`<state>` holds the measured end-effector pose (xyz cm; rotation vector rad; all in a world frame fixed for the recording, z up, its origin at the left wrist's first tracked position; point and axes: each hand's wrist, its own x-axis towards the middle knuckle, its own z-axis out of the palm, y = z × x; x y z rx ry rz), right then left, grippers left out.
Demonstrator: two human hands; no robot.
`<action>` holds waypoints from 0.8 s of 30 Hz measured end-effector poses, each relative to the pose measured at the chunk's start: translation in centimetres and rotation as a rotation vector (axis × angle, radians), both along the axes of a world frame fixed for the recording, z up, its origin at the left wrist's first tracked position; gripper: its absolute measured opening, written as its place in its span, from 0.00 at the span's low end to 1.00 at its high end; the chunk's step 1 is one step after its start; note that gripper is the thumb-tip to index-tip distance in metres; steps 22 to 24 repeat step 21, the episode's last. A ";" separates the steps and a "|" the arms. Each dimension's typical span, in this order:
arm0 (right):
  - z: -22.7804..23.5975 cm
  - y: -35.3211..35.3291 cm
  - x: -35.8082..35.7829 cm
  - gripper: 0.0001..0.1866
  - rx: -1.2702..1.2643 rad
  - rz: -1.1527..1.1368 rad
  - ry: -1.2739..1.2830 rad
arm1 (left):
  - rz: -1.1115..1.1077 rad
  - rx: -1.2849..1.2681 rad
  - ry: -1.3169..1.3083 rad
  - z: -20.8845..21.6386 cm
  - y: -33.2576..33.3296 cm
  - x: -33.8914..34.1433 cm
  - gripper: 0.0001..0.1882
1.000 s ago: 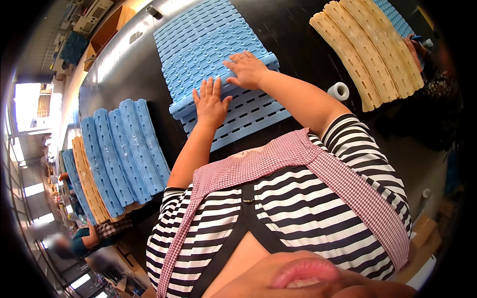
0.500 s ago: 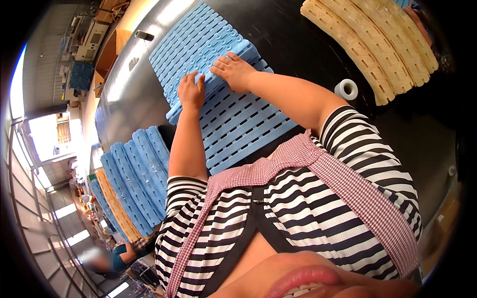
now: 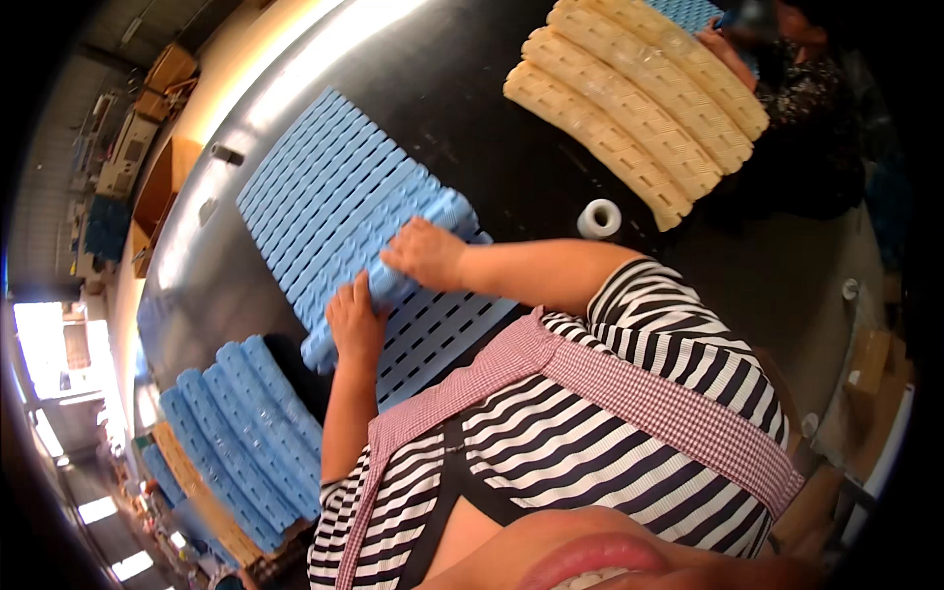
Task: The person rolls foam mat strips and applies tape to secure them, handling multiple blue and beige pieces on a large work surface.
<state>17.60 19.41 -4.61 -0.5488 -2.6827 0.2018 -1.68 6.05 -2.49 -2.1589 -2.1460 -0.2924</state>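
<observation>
A light-blue slotted plastic mat [image 3: 324, 167] lies on the dark table in front of me, its far part flat. A thick folded or rolled part [image 3: 320, 339] with round knobs crosses it under my hands. My left hand [image 3: 356, 320] grips the near side of this roll with bent fingers. Farther right along the same roll, my right hand [image 3: 425, 254] curls over it. Between the roll and my apron, another flat slotted blue section [image 3: 442, 329] shows; whether it is the same mat or a separate one I cannot tell. My palms hide part of the roll.
Several blue rolled mats [image 3: 246, 433] stand stacked at the left, beside a cream one [image 3: 202, 482]. Cream mats [image 3: 639, 88] lie at the far right, next to a co-worker's hand [image 3: 723, 49]. A white tape roll [image 3: 600, 218] and a small dark cylinder [image 3: 227, 154] rest on the table [image 3: 472, 118].
The whole view has shifted, so the mat and table sit lower and farther left. My hands stay on the blue roll, their fingers more curled over it. More of the co-worker shows.
</observation>
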 end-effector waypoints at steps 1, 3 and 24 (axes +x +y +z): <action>-1.2 -2.4 2.1 0.19 0.031 0.027 0.035 | -0.018 -0.021 -0.021 -0.6 -2.8 1.6 0.40; -2.0 -5.3 5.5 0.25 0.010 0.045 0.093 | -0.044 0.108 0.028 -1.6 -6.7 3.8 0.42; 0.4 -6.1 12.1 0.42 -1.522 -0.419 0.684 | 0.706 0.314 -1.108 -4.8 -18.6 -0.5 0.44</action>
